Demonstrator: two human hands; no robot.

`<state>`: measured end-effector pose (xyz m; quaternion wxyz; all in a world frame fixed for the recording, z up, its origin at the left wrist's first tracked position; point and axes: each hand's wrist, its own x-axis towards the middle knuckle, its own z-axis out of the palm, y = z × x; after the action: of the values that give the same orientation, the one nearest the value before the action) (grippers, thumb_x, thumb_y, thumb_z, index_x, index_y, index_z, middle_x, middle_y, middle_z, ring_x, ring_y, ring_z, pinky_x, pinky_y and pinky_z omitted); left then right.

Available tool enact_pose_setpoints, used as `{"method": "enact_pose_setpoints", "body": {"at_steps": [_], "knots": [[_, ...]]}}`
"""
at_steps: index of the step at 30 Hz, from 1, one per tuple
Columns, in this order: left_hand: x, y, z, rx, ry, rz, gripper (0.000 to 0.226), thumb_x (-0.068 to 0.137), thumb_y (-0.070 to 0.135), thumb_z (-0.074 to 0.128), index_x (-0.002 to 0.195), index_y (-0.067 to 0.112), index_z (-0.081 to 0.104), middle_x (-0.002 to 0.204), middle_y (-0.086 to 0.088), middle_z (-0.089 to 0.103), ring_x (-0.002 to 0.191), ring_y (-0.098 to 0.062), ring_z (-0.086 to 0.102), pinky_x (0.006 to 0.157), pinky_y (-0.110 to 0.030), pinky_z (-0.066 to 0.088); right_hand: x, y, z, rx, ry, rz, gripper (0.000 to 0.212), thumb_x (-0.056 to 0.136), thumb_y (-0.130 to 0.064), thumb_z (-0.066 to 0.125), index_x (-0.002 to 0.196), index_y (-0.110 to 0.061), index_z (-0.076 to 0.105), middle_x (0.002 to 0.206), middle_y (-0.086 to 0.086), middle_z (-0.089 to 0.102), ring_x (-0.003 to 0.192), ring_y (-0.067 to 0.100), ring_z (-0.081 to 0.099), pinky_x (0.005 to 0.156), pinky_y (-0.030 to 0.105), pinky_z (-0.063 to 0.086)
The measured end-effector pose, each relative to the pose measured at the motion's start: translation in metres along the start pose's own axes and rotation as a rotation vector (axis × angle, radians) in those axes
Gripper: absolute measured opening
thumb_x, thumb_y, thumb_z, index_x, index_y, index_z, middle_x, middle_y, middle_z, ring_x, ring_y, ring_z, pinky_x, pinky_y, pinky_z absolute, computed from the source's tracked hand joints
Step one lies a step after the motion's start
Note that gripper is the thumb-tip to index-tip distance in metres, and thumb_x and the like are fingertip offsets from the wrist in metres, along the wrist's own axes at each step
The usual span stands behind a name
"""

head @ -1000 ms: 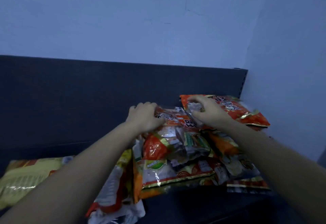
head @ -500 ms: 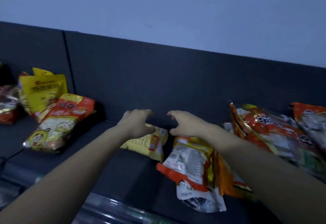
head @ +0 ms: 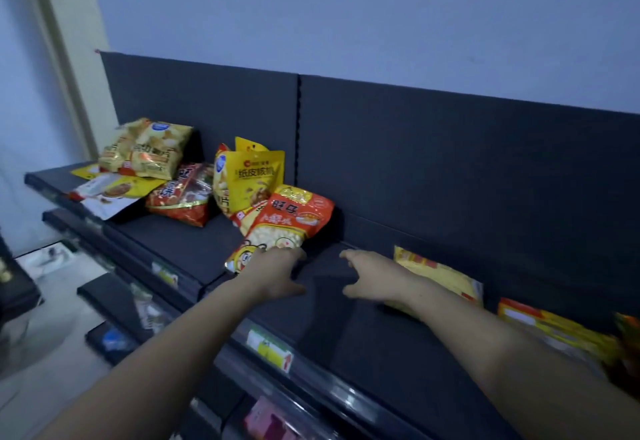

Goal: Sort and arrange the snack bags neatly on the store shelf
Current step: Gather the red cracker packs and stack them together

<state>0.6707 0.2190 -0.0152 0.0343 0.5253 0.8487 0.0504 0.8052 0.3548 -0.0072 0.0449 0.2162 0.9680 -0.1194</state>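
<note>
Snack bags lie scattered on a dark shelf (head: 346, 328). An orange bag with white puffs (head: 287, 224) leans at the middle; my left hand (head: 277, 275) hovers at its lower edge, fingers spread, holding nothing. Behind it stands a yellow nut bag (head: 256, 176). My right hand (head: 372, 278) is open above the bare shelf, just left of a flat yellow bag (head: 440, 276). Further left lie a red bag (head: 183, 197) and pale yellow chip bags (head: 149, 152). More yellow bags (head: 554, 328) sit at the right edge.
The dark back panel (head: 450, 169) rises behind the shelf against a pale wall. Price tags (head: 270, 349) line the front rail. Lower shelves (head: 114, 304) step out below on the left, with the floor beyond. A flat white and yellow pack (head: 107, 193) overhangs the far-left shelf edge.
The view has swung left along the shelf, away from the orange pile. Both hands have let go of those bags and now reach empty toward the orange puff bag in the middle.
</note>
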Motion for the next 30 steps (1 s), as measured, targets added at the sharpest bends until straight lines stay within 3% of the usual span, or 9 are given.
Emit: {"method": "enact_pose_setpoints", "body": {"at_steps": [4, 9, 13, 20, 25, 30], "knots": [[-0.011, -0.047, 0.006, 0.012, -0.002, -0.070, 0.059, 0.084, 0.043, 0.061, 0.135, 0.020, 0.042, 0.135, -0.001, 0.051, 0.123, -0.023, 0.047, 0.098, -0.035, 0.035, 0.036, -0.043, 0.009, -0.026, -0.048, -0.064, 0.064, 0.084, -0.028, 0.062, 0.138, -0.008, 0.035, 0.132, 0.010, 0.047, 0.119, 0.026, 0.046, 0.097, 0.038, 0.043], [-0.007, -0.095, 0.010, 0.009, 0.010, -0.131, 0.061, 0.084, 0.047, 0.060, 0.136, 0.019, 0.042, 0.135, -0.003, 0.049, 0.123, -0.025, 0.047, 0.096, -0.034, 0.038, 0.086, -0.079, 0.015, -0.014, -0.021, -0.140, 0.053, 0.082, -0.030, 0.066, 0.125, -0.006, 0.046, 0.123, 0.010, 0.052, 0.111, 0.028, 0.052, 0.083, 0.032, 0.046], [0.006, -0.127, 0.012, -0.021, 0.003, -0.169, 0.058, 0.087, 0.045, 0.057, 0.135, 0.018, 0.042, 0.134, -0.004, 0.049, 0.123, -0.024, 0.046, 0.097, -0.033, 0.037, 0.129, -0.097, 0.020, -0.020, -0.026, -0.197, 0.061, 0.084, -0.030, 0.063, 0.135, -0.007, 0.040, 0.136, 0.011, 0.045, 0.124, 0.027, 0.045, 0.100, 0.036, 0.041], [0.042, -0.203, 0.008, -0.006, -0.056, -0.330, 0.064, 0.087, 0.044, 0.057, 0.140, 0.012, 0.037, 0.140, -0.006, 0.043, 0.129, -0.024, 0.041, 0.103, -0.035, 0.034, 0.209, -0.125, 0.012, 0.062, -0.074, -0.282, 0.048, 0.087, -0.022, 0.061, 0.129, -0.004, 0.045, 0.129, 0.012, 0.050, 0.113, 0.026, 0.050, 0.089, 0.032, 0.043], [0.057, -0.261, 0.015, -0.018, -0.061, -0.431, 0.064, 0.089, 0.049, 0.054, 0.138, 0.012, 0.038, 0.140, -0.007, 0.043, 0.129, -0.024, 0.041, 0.105, -0.036, 0.033, 0.276, -0.150, 0.034, 0.044, -0.112, -0.235, 0.074, 0.085, -0.036, 0.063, 0.142, -0.004, 0.028, 0.147, 0.010, 0.034, 0.132, 0.027, 0.037, 0.106, 0.040, 0.037], [0.077, -0.333, 0.022, -0.041, -0.055, -0.477, 0.066, 0.087, 0.052, 0.054, 0.139, 0.014, 0.036, 0.142, -0.006, 0.041, 0.130, -0.025, 0.040, 0.106, -0.037, 0.032, 0.332, -0.184, 0.060, 0.049, -0.065, -0.166, 0.082, 0.082, -0.038, 0.063, 0.145, -0.009, 0.019, 0.140, 0.013, 0.042, 0.126, 0.029, 0.043, 0.101, 0.039, 0.041]]}}
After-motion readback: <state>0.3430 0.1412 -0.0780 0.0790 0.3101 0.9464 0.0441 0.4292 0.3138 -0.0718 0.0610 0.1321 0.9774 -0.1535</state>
